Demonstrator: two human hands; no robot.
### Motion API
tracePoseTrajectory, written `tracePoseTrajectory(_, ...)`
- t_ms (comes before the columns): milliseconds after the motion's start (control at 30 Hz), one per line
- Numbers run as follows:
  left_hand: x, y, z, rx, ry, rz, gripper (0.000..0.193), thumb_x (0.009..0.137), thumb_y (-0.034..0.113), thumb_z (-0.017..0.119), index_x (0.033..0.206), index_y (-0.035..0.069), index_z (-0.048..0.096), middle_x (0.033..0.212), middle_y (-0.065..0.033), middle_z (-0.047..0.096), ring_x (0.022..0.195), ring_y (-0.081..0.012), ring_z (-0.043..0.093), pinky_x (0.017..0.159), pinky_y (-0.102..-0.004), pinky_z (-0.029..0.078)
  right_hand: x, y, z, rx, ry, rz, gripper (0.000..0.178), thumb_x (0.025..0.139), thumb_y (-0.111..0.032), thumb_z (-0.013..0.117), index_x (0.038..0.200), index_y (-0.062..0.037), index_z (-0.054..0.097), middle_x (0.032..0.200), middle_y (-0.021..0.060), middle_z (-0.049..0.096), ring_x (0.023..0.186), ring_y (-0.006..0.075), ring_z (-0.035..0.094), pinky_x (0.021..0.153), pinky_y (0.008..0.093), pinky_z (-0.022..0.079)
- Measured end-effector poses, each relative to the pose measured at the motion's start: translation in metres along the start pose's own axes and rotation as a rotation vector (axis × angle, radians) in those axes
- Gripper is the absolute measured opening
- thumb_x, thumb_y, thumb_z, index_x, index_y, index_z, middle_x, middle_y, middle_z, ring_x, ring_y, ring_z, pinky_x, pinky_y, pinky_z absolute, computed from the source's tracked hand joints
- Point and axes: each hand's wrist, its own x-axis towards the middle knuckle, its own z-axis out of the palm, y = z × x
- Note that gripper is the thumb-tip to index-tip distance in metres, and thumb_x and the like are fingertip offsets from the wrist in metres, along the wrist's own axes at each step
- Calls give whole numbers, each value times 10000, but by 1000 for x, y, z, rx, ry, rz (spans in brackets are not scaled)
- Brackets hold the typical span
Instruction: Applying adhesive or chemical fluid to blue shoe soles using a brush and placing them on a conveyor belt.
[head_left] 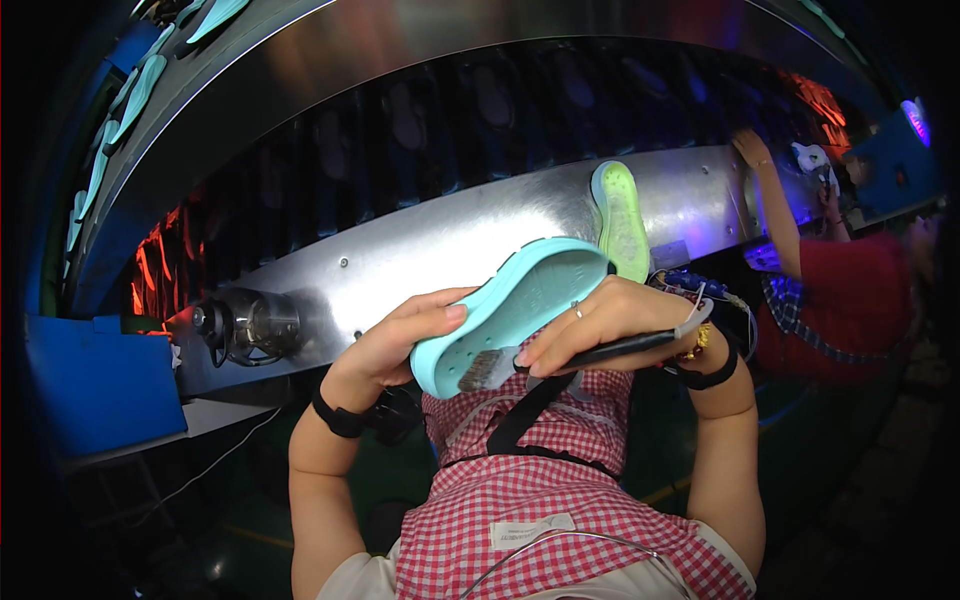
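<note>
My left hand [413, 333] grips the edge of a turquoise shoe sole [520, 280], thumb on its rim, holding it tilted in front of my chest. My right hand [607, 322] is closed around the black handle of a flat brush [490, 369]. The brush's bristles rest against the sole's hollow inner side, at the end nearest my left hand. Behind my right hand, a pale yellow-green sole [622, 215] with a turquoise rim lies on the metal ledge [400, 262].
A dark, glassy jar-like container [255, 325] lies at the ledge's left end, near a blue box [105, 385]. Dark conveyor slots [410, 125] carrying soles run behind the ledge. More turquoise soles [140, 100] line the upper left. At right, a co-worker in red [850, 300] reaches over the ledge.
</note>
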Motion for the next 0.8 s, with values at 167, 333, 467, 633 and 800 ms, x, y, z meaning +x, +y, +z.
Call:
tracePoseTrajectory(167,-9,-13,-15,-210,56,26,526,840,305,462,1208,-68,417,1079,-171,547,946,-207,558,820,-290,451,-8,-3,-1,-68,74,31,210,713,-15,630,923,-26,623,943,125,635,887,240,618,770,312,495)
tracePoseTrajectory(333,-23,-20,-35,-186,41,53,508,823,321,466,1144,-71,481,1040,-178,568,919,-210,569,811,-300,458,-23,12,19,10,161,5,198,716,-13,644,914,-12,630,953,136,631,910,235,612,797,308,491)
tracePoseTrajectory(467,-31,-20,-33,-271,217,96,538,791,343,481,1130,-76,491,986,-186,590,848,-228,593,772,-322,474,-18,0,22,-45,459,33,212,668,37,675,875,5,640,945,165,627,893,243,619,792,312,497)
tracePoseTrajectory(633,-48,-8,-23,-122,232,190,530,781,344,466,1090,-83,522,1004,-194,585,860,-236,585,794,-304,453,-22,7,48,-62,389,52,202,667,24,676,865,3,643,913,127,642,872,219,625,763,274,505)
tracePoseTrajectory(800,-22,-35,-41,-667,165,365,696,854,561,298,1202,-26,434,1196,-226,464,1067,-335,486,921,-447,380,-14,-18,43,-52,467,-23,233,642,-5,696,872,-26,657,845,123,651,727,188,624,651,255,491)
